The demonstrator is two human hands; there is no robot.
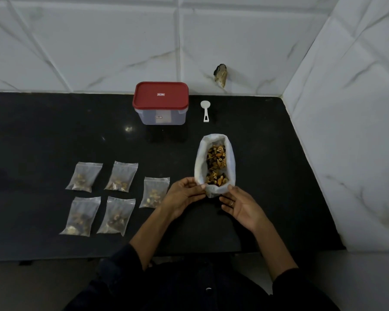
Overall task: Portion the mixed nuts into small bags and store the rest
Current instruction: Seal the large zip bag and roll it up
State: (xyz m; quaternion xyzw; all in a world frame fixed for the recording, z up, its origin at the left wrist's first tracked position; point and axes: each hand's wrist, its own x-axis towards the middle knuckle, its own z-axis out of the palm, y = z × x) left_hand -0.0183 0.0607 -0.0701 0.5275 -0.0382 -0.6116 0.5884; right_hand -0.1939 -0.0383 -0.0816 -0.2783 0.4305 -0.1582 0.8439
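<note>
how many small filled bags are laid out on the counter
5 small bags: two in a back row, two in a front row, one to their right beside the left hand. None seem hidden.

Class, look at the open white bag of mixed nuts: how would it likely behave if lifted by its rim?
The white bag looks like thin, crumpled plastic, so it would probably sag. Its mouth gapes over loose mixed nuts, so tilting it could spill them. Both hands, left hand and right hand, hold its near rim.
</note>
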